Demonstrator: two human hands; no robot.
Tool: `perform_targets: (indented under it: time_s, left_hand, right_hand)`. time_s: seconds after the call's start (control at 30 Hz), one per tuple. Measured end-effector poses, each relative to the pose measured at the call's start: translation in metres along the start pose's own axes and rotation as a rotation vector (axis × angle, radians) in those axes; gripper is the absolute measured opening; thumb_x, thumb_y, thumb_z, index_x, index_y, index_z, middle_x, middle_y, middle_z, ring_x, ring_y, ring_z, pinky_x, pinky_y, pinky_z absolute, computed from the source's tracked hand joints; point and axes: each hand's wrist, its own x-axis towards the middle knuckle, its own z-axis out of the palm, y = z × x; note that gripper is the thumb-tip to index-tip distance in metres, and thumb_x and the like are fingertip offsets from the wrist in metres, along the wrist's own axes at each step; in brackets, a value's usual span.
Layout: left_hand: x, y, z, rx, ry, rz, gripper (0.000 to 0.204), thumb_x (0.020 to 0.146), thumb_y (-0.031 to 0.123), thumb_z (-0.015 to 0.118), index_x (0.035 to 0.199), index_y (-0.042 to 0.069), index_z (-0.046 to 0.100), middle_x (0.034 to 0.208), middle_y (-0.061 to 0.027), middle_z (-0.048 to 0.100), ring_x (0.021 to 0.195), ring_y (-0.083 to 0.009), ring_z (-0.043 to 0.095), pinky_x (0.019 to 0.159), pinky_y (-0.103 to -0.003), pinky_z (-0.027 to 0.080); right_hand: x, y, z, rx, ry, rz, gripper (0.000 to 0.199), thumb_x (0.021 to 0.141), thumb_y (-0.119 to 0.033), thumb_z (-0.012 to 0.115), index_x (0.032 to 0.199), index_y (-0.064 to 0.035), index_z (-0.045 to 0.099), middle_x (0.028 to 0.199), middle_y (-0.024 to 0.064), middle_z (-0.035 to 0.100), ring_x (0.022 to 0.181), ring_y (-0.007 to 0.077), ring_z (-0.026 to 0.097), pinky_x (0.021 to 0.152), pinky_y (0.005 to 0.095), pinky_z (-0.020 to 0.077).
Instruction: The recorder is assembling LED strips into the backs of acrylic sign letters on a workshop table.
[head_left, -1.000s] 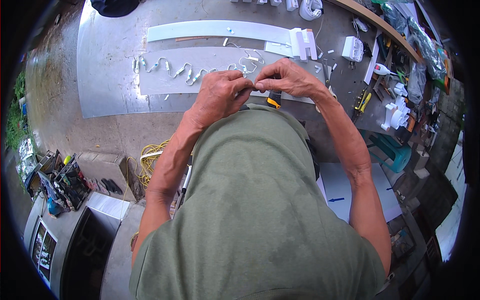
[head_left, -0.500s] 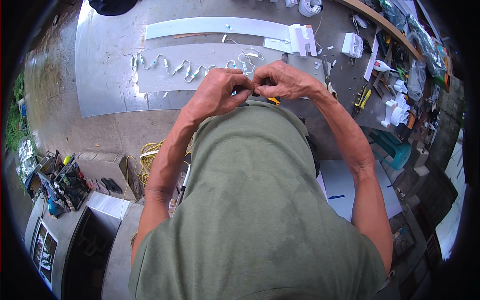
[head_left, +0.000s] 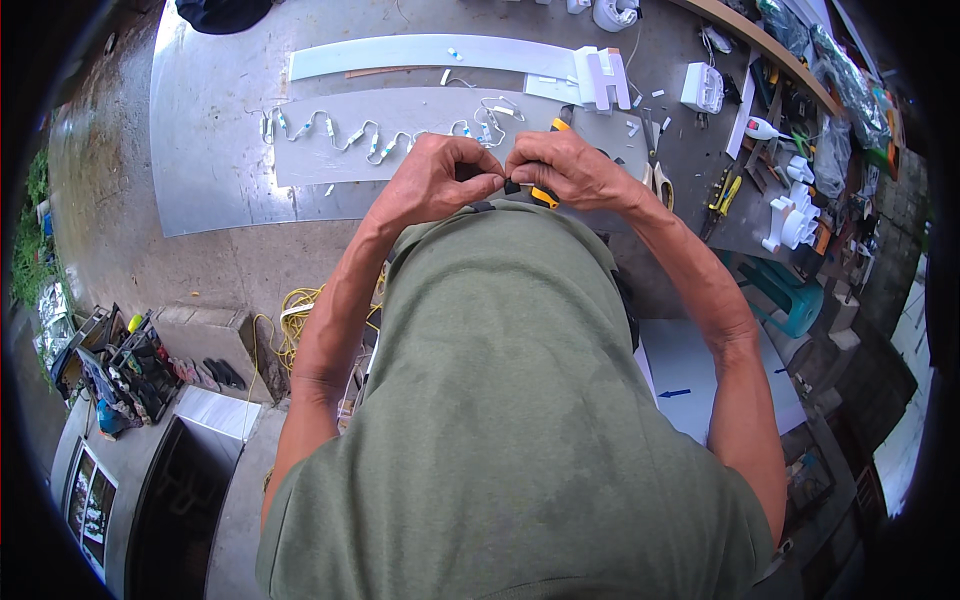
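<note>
- Yellow-and-black long, narrow hand tool (head_left: 545,197) is sitting at one o'clock in my view, partly covered by the right bare hand (head_left: 568,168); I cannot tell whether the palm is gripping it or it is lying behind.
- Right thumb and forefinger are closing to a narrow pinch, the other fingers bending inward.
- Left bare hand (head_left: 438,180), at twelve o'clock, is making a similar narrow pinch, its fingertips almost meeting the right ones.
- Small dark piece (head_left: 512,187) is showing just below those fingertips; I am finding it too tiny to name, and I cannot tell which hand, if either, is holding it.
- White string of light modules with pale-blue spots (head_left: 330,126) is zigzagging over a flat grey sheet (head_left: 340,174) toward eleven o'clock.
- Long, curved white strip (head_left: 420,55) is lying beyond it at twelve o'clock, its right end meeting a notched white block (head_left: 600,82).
- Beige-handled scissors (head_left: 667,192) and, farther out, yellow-handled pliers (head_left: 733,195) are resting at two o'clock on the dark grey tabletop (head_left: 685,150).
</note>
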Motion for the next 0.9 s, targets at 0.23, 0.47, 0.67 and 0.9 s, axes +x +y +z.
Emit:
perform_targets:
  time_s: [0.23,0.47,0.67,0.9]
  left_hand:
    - [-0.003,-0.01,-0.002,-0.184,-0.018,-0.097,0.019,0.087,0.015,0.076,0.095,-0.002,0.077,0.078,-0.0049,0.072,0.069,-0.0082,0.062,0.065,-0.027,0.052]
    - [-0.011,-0.015,0.005,-0.339,0.011,-0.15,0.025,0.086,0.022,0.08,0.095,-0.001,0.077,0.078,-0.0027,0.071,0.072,-0.0081,0.059,0.067,-0.026,0.048]
    - [-0.016,-0.007,0.009,-0.447,0.03,-0.206,0.018,0.087,0.017,0.078,0.094,0.0,0.077,0.08,-0.0004,0.07,0.074,-0.0059,0.058,0.068,-0.024,0.045]
    - [-0.015,-0.006,0.006,-0.561,0.028,-0.338,0.021,0.088,0.019,0.077,0.096,-0.001,0.077,0.082,-0.002,0.07,0.073,-0.0083,0.058,0.068,-0.026,0.046]
  right_hand:
    - [-0.015,-0.018,0.005,0.264,0.077,0.135,0.021,0.095,-0.012,0.064,0.114,-0.0031,0.064,0.092,0.0065,0.067,0.078,0.0157,0.06,0.075,0.032,0.0507]
    - [-0.023,-0.024,0.032,0.08,0.281,0.046,0.034,0.083,-0.006,0.076,0.115,-0.0049,0.065,0.093,0.0052,0.068,0.075,0.0134,0.062,0.069,0.0294,0.0524]
    - [-0.024,-0.023,0.041,0.069,0.428,0.006,0.035,0.078,-0.002,0.079,0.111,-0.0056,0.067,0.093,0.0045,0.069,0.072,0.0128,0.062,0.067,0.0287,0.0536]
    - [-0.023,-0.021,0.037,0.043,0.414,-0.008,0.03,0.078,0.0,0.079,0.106,-0.0049,0.069,0.09,0.0048,0.068,0.075,0.0156,0.065,0.069,0.0302,0.0544]
